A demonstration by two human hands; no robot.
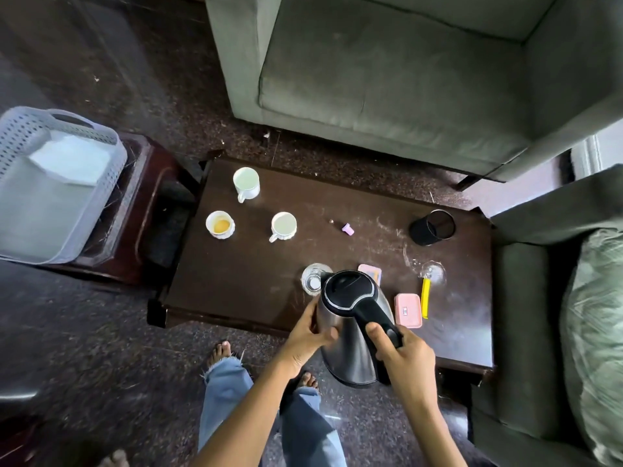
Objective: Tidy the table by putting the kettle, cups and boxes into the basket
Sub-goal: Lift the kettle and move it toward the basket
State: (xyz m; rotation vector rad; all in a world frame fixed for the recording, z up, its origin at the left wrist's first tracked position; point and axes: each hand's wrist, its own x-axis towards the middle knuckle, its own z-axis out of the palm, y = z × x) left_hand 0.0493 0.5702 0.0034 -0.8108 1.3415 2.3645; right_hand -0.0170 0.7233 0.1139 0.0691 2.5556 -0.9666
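Note:
A steel kettle point(350, 355) with a black lid and handle is held over the near edge of the dark wooden table point(256, 284). My right hand point(403, 353) grips its black handle. My left hand point(308, 335) presses against its left side. Three white cups stand on the table's left half: one at the back point(246, 183), one with orange residue point(220, 224), and one in the middle point(284, 225). Two pink boxes lie right of the kettle, one partly hidden point(370, 273), one in full view point(408, 310). The grey perforated basket point(20, 136) sits on a side table at the left.
Also on the table are a black mesh cup point(432, 228), a clear glass point(313, 281), a tipped wine glass point(431, 271), a yellow stick point(425, 298) and a small purple cap point(347, 229). Grey armchairs stand behind and to the right. My bare feet are on the dark floor.

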